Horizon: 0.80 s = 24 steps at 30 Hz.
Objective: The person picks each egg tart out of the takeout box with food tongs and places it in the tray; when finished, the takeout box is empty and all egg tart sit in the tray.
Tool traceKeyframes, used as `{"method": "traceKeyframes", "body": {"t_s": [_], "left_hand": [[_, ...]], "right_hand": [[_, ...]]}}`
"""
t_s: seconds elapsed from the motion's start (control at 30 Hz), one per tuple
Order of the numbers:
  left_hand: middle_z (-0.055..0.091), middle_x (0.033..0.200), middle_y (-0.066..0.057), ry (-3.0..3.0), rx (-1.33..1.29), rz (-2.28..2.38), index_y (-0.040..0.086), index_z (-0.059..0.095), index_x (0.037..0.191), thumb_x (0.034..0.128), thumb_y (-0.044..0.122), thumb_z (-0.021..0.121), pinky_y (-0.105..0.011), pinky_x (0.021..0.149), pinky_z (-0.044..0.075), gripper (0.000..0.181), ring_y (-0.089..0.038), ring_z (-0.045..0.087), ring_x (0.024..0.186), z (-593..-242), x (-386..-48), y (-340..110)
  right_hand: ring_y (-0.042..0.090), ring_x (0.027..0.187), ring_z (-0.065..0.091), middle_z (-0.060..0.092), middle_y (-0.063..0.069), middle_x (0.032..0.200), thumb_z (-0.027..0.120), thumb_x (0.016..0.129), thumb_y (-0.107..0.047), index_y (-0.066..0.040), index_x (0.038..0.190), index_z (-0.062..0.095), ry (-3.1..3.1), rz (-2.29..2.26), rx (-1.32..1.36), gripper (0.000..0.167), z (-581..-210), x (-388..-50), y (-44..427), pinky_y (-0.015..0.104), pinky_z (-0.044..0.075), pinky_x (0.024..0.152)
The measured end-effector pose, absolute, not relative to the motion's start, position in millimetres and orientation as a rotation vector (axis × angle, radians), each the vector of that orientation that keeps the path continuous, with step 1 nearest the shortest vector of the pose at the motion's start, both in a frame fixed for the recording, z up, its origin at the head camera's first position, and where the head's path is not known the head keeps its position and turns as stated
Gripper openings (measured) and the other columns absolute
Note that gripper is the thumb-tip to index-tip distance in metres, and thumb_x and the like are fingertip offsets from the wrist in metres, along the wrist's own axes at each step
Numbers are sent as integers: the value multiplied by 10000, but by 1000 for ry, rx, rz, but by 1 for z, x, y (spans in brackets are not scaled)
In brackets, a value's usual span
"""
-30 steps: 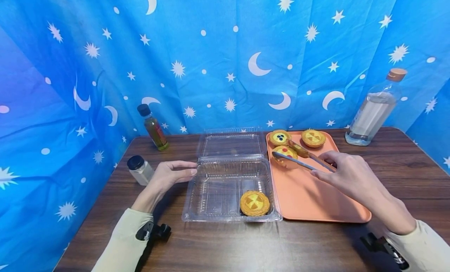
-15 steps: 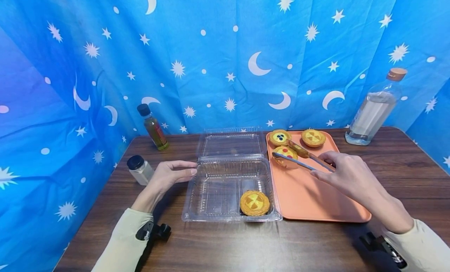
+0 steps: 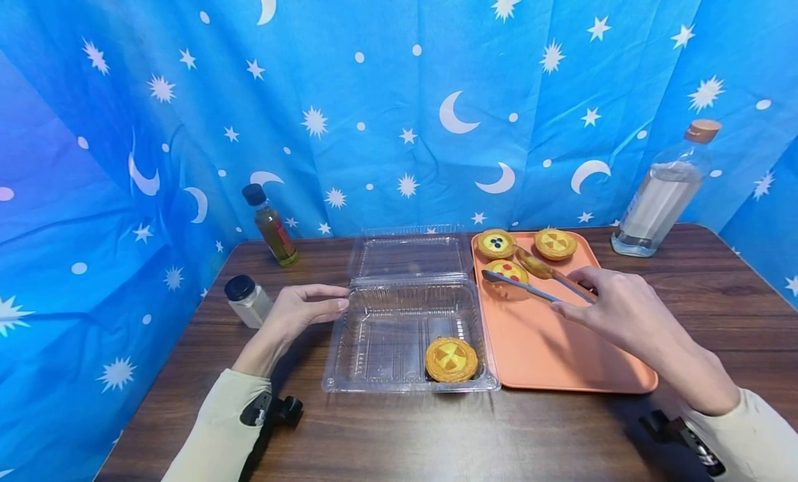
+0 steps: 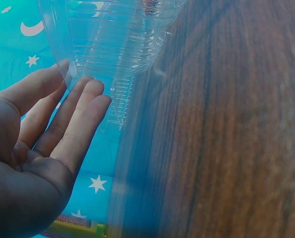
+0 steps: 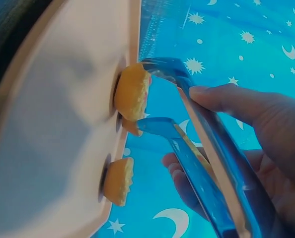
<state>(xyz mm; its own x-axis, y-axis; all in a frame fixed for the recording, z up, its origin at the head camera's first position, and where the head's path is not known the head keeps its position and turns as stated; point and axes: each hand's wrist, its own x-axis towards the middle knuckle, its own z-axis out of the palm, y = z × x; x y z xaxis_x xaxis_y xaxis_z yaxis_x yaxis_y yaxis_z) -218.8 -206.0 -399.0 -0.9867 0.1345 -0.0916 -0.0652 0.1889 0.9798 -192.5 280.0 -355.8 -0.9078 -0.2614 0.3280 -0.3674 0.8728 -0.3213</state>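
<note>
My right hand (image 3: 630, 312) holds a pair of metal tongs (image 5: 207, 134) over the orange tray (image 3: 561, 357). The tongs' spread tips stand on either side of a tart with red dots (image 5: 131, 91); firm contact is hard to tell. Behind it sits a tart with dark berries (image 3: 497, 243), and to the right a tart with a wedge pattern (image 3: 555, 244). My left hand (image 3: 299, 312) pinches the left rim of an open clear plastic container (image 4: 122, 49). Inside that container, at its front right, lies another wedge-patterned tart (image 3: 451, 359).
A jar with a black lid (image 3: 249, 302) stands left of my left hand, and a small oil bottle (image 3: 272, 226) behind it. At the back right is a tall clear bottle (image 3: 663, 191). The container's lid (image 3: 411, 253) lies folded back towards the blue curtain (image 3: 374, 87).
The tongs' far arm has shifted slightly right, baring more of the red-dotted tart. My left hand and the container stay in place.
</note>
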Motion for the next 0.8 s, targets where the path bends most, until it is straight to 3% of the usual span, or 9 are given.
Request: {"method": "traceKeyframes", "body": {"t_s": [0.13,0.37,0.57,0.8], "left_hand": [[757,1210,-178,2297,80,1910,-63,737,1259,955,78,808,-428,973,603,343,-216,768,1027,-399,-218,-208],[755,1212,-180,2305,77,1907,-62,738,1258,955,78,808,-404,959,611,341,-222,766,1034,-400,-217,-210],[755,1214,-180,2315,54,1900,-52,741,1261,953,93,817,-432,976,600,349,-230,766,1038,-399,-217,-209],[757,1203,-186,2308,65,1908,-57,746,1248,950,82,816,-402,955,613,336,-242,764,1044,-400,-220,-207]], "right_hand": [[178,622,498,667,48,765,932,799,-205,95,1070,728,-2743,544,491,453,-353,-191,279,350,398,519],[213,661,591,739,150,881,919,829,-239,82,1117,731,-2723,573,483,470,-346,-188,281,413,503,552],[165,635,472,635,-4,777,906,846,-269,18,1141,741,-2683,595,471,444,-340,-183,281,308,376,536],[179,740,540,706,10,896,903,858,-346,-38,1202,752,-2721,653,453,486,-333,-178,281,317,413,577]]}}
